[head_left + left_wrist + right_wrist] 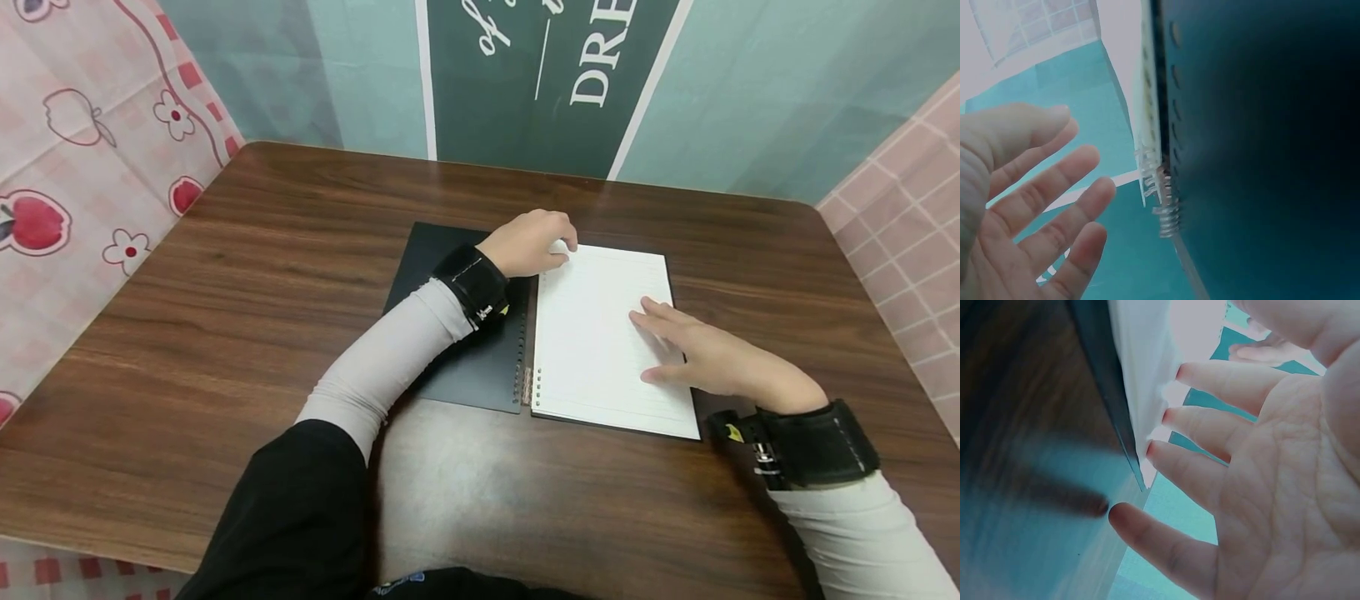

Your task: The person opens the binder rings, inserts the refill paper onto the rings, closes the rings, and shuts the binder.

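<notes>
A spiral-bound notebook [600, 333] with a matte black cover and white ruled pages is seen lying open at the centre of the wood-grain table [225, 333]. Its upper page corner is touched by the left hand [528, 243] with curled fingers, though a pinch cannot be told, while the right hand [705, 354] is laid flat, fingers straight, on the page. The letters "DRE" are read on the green sign [547, 75] at upper centre.

A dark wooden table [225, 333] fills the booth. A teal banner [540, 75] hangs past its far edge. A pink apple-print cloth [82, 167] lines its left edge.
</notes>
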### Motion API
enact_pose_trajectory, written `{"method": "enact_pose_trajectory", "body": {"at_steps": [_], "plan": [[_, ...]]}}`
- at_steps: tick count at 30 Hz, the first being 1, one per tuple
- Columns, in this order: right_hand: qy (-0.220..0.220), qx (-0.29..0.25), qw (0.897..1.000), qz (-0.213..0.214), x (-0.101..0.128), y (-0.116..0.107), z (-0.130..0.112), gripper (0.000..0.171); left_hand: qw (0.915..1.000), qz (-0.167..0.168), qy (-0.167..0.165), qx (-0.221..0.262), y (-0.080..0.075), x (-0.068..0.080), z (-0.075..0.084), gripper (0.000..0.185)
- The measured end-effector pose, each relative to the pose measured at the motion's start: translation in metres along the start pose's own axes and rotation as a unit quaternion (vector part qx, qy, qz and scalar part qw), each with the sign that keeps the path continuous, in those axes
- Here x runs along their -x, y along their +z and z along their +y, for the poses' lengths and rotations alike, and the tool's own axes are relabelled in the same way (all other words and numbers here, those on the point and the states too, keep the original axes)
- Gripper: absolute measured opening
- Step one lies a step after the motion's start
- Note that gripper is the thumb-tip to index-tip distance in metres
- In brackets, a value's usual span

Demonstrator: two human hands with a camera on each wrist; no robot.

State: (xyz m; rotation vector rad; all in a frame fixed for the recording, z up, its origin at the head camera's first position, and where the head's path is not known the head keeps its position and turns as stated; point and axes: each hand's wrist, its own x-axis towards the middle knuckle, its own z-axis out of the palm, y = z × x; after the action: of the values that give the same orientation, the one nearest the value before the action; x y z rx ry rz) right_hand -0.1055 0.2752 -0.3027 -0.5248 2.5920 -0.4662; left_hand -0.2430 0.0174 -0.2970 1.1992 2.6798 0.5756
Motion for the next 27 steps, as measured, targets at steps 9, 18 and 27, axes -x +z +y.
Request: {"method": "enact_pose_trajectory", "body": {"at_steps": [9,18,27], "plan": [[-0.006,0.0,1.0,-0.003,-0.0004,-0.0002,-0.0005,0.089,0.9997,-0.02,-0.014,0.002,0.0031,-0.0021,-0.0018,0.025],[-0.007,-0.005,1.0,-0.005,0.0006,0.0006,0.0001,0.088,0.9992,-0.037,-0.006,0.017,0.0042,-0.0004,-0.0027,0.021],[-0.009,-0.002,1.0,-0.006,0.0002,0.0001,0.0011,0.088,0.9991,-0.042,-0.003,0.009,0.0037,-0.0002,-0.0043,0.025]]}}
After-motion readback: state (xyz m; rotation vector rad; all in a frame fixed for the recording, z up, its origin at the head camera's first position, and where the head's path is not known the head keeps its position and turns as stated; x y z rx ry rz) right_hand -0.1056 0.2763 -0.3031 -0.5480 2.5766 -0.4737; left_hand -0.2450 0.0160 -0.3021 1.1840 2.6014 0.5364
